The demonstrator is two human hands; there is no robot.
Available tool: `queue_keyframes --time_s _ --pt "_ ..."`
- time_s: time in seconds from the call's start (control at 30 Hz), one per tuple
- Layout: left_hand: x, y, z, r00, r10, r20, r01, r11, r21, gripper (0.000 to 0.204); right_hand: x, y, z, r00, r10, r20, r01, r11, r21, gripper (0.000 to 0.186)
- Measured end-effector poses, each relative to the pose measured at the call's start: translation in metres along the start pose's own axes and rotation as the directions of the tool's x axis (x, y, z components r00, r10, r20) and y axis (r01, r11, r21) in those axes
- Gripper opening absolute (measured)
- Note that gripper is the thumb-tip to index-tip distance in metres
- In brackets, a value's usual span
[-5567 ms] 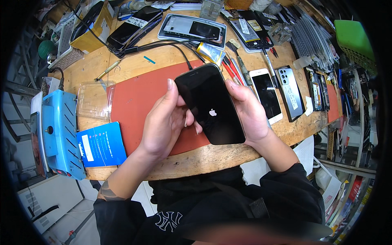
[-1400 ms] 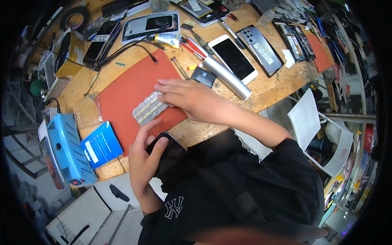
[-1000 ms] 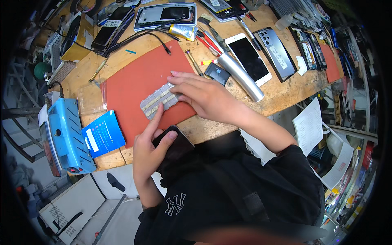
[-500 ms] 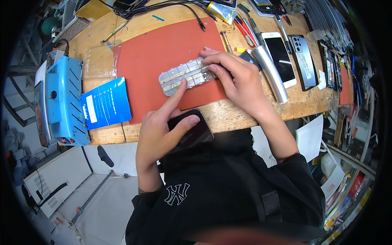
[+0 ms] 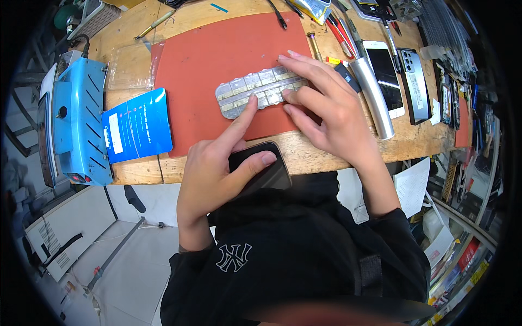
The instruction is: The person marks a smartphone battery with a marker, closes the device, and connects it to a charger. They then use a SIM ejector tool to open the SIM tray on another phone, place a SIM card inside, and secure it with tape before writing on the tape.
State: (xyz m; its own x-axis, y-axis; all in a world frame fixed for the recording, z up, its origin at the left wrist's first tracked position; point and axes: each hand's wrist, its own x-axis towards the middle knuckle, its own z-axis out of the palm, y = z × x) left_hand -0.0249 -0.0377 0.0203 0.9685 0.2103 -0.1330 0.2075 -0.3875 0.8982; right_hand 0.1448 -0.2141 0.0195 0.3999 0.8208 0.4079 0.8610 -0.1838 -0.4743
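Observation:
A clear compartment box (image 5: 244, 98) holding small pale items lies lengthwise across the orange mat (image 5: 201, 60). My left hand (image 5: 212, 168) grips a dark-screened phone (image 5: 266, 171) at the bench's front edge, its index finger stretched onto the box's lower side. My right hand (image 5: 337, 117) is over the box's right end with fingers apart and bent, fingertips touching the box. Just right of that hand lie a silver cylinder (image 5: 375, 103), a white phone (image 5: 383, 76) and a small black part (image 5: 347, 76). A blue card (image 5: 138, 125) lies left of the mat.
A blue electrical device (image 5: 84, 125) and a clear plastic tray (image 5: 129, 68) sit at left. Tools (image 5: 345, 35), cable ends, a silver phone (image 5: 414, 87) and phone parts (image 5: 446, 103) crowd the back and right. A white chair (image 5: 410, 190) stands below the right edge.
Earlier both hands held the phone with a cable plugged in and a logo lit; now it is unplugged and dark in my left hand. The box and cylinder appeared; my right hand shifted rightward.

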Motion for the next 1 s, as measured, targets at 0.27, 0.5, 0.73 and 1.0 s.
queue_keyframes --time_s 0.27,0.5,0.73,1.0 --pt "-0.003 -0.002 0.001 0.999 0.047 0.016 -0.047 0.999 -0.002 0.080 -0.010 -0.002 0.001 0.999 -0.048 0.010 0.049 0.982 -0.181 0.016" --pt "-0.007 0.003 -0.009 0.992 -0.032 0.123 0.008 0.982 0.189 0.085 -0.003 -0.015 0.006 0.978 -0.174 -0.112 0.145 0.961 -0.235 0.020" --pt "-0.006 -0.005 -0.003 0.995 0.041 0.091 -0.058 0.981 0.186 0.088 -0.001 -0.015 0.009 0.971 -0.189 -0.144 0.154 0.962 -0.224 0.018" --pt "-0.004 -0.010 -0.001 0.994 0.047 0.098 -0.064 0.981 0.181 0.086 0.010 -0.013 0.012 0.978 -0.151 -0.143 0.119 0.971 -0.209 0.014"
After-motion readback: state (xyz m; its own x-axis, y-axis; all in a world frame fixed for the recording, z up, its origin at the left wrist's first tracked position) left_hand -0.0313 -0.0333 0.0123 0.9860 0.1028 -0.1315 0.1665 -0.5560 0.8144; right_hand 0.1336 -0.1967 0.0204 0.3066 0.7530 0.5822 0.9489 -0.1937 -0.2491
